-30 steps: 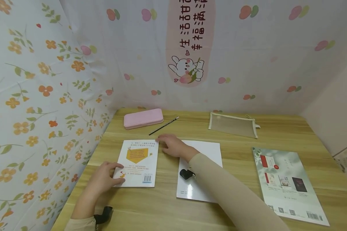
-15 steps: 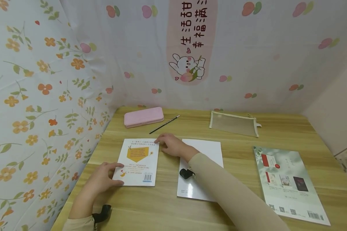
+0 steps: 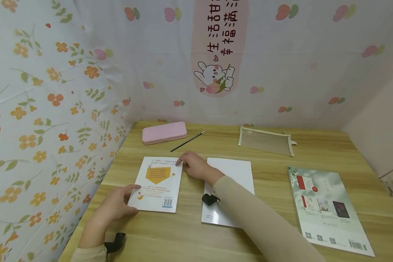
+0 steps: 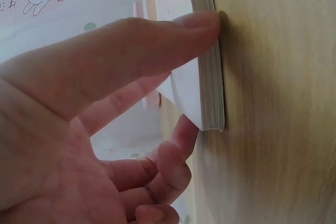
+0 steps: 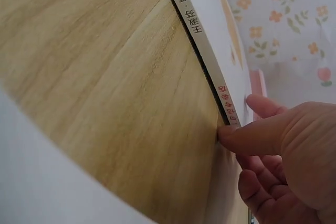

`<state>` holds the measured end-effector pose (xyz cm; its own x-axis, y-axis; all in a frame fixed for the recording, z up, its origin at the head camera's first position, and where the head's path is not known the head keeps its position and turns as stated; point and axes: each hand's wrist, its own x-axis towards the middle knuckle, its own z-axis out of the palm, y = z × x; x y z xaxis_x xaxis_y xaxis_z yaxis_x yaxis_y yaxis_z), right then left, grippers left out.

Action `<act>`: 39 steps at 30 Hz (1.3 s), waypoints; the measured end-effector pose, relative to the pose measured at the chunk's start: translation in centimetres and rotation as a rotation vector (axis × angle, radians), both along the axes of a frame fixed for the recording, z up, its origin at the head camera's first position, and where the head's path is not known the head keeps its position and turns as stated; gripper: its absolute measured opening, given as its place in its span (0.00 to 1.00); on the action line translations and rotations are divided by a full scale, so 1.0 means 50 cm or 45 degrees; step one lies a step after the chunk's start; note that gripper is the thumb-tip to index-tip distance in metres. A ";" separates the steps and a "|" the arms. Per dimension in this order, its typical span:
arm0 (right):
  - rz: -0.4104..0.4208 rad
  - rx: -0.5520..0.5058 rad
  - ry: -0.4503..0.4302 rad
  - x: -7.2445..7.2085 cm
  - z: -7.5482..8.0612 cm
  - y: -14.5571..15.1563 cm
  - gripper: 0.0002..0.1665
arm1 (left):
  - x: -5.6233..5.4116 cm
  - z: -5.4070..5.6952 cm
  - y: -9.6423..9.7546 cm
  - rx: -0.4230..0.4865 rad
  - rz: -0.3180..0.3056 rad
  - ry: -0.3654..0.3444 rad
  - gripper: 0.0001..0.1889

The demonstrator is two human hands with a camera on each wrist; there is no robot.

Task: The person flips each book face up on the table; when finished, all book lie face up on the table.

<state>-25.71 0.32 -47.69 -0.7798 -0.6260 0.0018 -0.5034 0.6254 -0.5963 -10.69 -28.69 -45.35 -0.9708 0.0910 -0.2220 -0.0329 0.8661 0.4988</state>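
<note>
A small white paperback book (image 3: 155,202) with an orange pentagon panel and a barcode lies on the table at the left. My left hand (image 3: 112,203) holds its near left corner. In the left wrist view the thumb lies against the page edges of the book (image 4: 210,87), the index finger behind its corner. Across the book, my right hand (image 3: 195,166) pinches the far right corner. The right wrist view has the thumb low on the spine of the book (image 5: 202,40) and the index finger over the cover.
Right of the held book lies a white book (image 3: 230,169), partly under the right forearm. A green-and-white book (image 3: 327,193) is farther right. Along the back are a pink pencil case (image 3: 163,133), a black pencil (image 3: 187,141) and a mesh zip pouch (image 3: 265,141).
The head view has shifted slightly. My left thumb has moved a little nearer to the book's near left corner; the right hand stays at the far right corner.
</note>
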 end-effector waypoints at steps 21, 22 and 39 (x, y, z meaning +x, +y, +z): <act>-0.038 0.171 0.258 0.013 -0.007 0.032 0.14 | 0.012 -0.008 0.010 -0.009 -0.023 0.034 0.38; -0.032 0.175 0.269 0.014 -0.006 0.033 0.14 | 0.012 -0.009 0.010 -0.007 -0.022 0.031 0.39; -0.036 0.062 0.229 0.014 0.025 0.051 0.14 | 0.015 0.001 -0.009 0.012 -0.047 0.095 0.28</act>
